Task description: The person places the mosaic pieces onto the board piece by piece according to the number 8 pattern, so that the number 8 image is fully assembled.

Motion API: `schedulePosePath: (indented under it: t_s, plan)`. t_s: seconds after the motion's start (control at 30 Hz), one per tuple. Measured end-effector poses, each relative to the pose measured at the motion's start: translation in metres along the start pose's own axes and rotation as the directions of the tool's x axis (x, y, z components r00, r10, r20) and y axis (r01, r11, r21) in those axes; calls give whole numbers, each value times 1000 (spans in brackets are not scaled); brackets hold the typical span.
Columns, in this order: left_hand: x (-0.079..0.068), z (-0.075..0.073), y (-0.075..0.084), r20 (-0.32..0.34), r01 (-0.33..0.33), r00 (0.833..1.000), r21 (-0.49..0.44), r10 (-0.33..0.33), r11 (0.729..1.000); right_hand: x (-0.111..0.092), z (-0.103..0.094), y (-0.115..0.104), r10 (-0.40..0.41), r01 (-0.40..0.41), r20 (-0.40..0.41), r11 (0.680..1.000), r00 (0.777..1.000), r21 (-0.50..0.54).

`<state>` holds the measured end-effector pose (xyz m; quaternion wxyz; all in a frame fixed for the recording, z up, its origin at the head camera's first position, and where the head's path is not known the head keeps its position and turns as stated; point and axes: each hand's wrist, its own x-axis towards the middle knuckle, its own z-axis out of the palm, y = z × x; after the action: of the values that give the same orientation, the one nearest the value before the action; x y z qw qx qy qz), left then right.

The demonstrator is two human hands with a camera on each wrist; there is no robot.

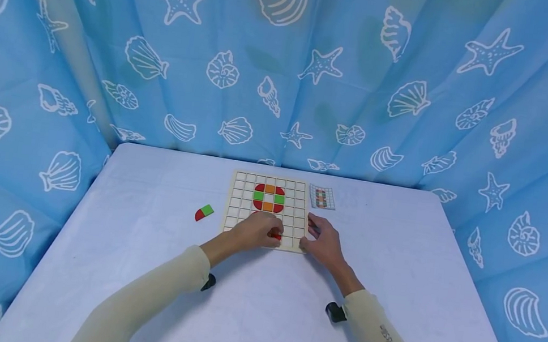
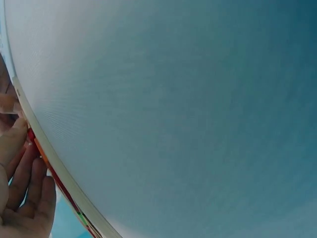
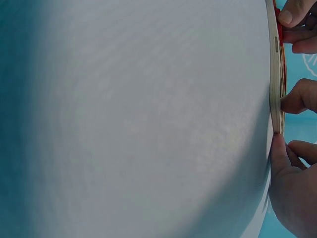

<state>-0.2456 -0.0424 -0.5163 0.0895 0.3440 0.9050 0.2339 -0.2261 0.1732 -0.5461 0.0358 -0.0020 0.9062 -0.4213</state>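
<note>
A square wooden grid board lies flat on the table. On its far half, red, green and orange tiles form a rounded ring around a white square. My left hand is over the near part of the board and pinches a small red tile between thumb and fingers, right at the surface; the hand hides the squares beneath it. At the near right corner, my right hand grips the board's edge. The right wrist view shows its thumb against the edge.
A small printed card with a coloured grid pattern lies just right of the board. Left of the board, a green tile and a red rounded tile lie together on the white table. A blue shell-patterned curtain surrounds the table.
</note>
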Motion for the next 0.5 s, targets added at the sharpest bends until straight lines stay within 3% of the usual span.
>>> schedulePosePath:
  t_s: [0.5]
  plan:
    - [-1, 0, -1, -7, 35, 999, -12, -35, 999, 1, 1, 2, 14, -14, 6, 1000, 1000, 13]
